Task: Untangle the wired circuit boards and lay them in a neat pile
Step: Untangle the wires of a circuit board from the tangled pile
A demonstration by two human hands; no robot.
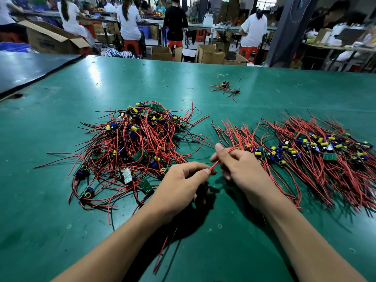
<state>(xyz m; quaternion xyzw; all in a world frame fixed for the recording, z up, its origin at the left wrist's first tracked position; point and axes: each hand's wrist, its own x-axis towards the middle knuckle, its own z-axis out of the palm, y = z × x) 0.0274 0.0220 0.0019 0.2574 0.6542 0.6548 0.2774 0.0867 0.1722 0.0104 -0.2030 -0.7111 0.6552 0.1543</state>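
Between left hand (179,181) and right hand (243,168), red wire (214,166) slants away rightward.

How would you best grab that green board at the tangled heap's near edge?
I'd pinch the green board by its long edges, from the near side: it lies flat at the rim of the heap, with few wires across it.

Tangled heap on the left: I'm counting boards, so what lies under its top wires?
Several green boards and yellow and blue capacitors show between the red wires of the tangled heap; anything deeper is covered.
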